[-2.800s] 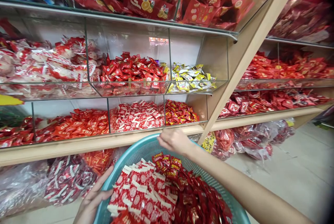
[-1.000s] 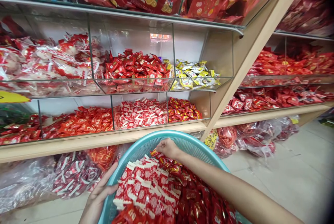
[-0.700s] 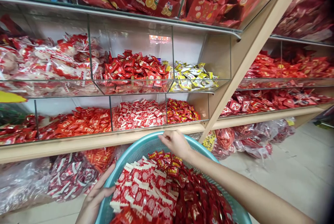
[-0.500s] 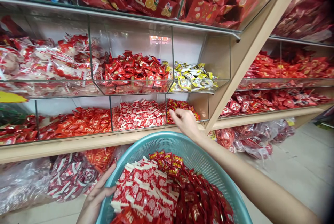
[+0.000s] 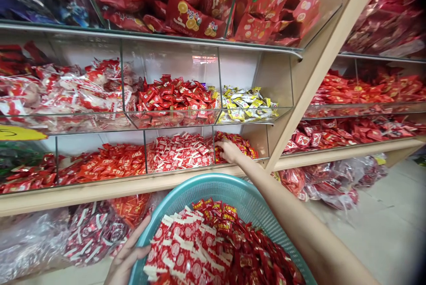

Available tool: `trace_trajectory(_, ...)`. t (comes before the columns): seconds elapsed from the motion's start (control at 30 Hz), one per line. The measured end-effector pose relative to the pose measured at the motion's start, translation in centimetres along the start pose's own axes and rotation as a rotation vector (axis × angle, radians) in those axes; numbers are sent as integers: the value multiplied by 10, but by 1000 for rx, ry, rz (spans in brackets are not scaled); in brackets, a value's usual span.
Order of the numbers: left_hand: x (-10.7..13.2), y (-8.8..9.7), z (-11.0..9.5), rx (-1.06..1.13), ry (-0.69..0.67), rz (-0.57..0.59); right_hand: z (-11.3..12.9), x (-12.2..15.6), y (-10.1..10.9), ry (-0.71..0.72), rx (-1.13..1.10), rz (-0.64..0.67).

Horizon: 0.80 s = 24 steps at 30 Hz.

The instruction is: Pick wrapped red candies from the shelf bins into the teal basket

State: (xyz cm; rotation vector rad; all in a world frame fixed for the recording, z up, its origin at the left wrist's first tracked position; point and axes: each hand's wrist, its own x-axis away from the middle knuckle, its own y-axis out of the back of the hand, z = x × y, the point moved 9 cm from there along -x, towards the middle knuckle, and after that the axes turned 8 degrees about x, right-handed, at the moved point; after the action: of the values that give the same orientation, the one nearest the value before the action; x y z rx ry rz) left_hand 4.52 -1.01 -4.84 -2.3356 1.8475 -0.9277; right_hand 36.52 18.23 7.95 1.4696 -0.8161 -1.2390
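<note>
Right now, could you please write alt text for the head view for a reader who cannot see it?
The person's right hand reaches into a glass shelf bin of red-and-gold sweets, while the left hand holds a teal basket heaped with red wrapped sweets.

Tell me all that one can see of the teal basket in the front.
The teal basket is round and plastic-looking, with a smooth rim and a fine mesh wall. It sits below the wooden shelf edge, its near part cut off by the picture. Red-and-white sweets and dark red sweets fill it. The left hand holds its left side; the right forearm crosses above its right rim.
</note>
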Motion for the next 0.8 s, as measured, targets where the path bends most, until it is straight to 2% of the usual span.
trace_trajectory(0.13, 7, -3, 1, 22, 44, -2, -1, 0, -1, 18, -37, -16)
trace_trajectory(0.3, -1, 2, 7, 4, 84, 1, -10, 1, -3, -20, -131, -76)
trace_trajectory(0.37, -4, 4, 8, -1, 87, 4, -20, 4, 6, -89, -283, -205)
trace_trajectory(0.47, -5, 4, 7, 8, 82, 11, -41, 18, 24, -239, -653, -458)
trace_trajectory(0.53, -3, 3, 8, 4, 93, 19, -50, 32, 33, -319, -846, -563)
trace_trajectory(0.6, 0, 1, 8, 19, 106, 26, -49, 51, 45, -353, -933, -630)
trace_trajectory(0.7, 5, -4, 9, 101, 134, 26, -29, 86, 66, -285, -854, -610)
trace_trajectory(0.73, 6, -5, 10, 129, 147, 26, -16, 97, 70, -226, -790, -555)
trace_trajectory(0.8, 8, -9, 10, 151, 160, 29, 19, 115, 68, -31, -630, -360)
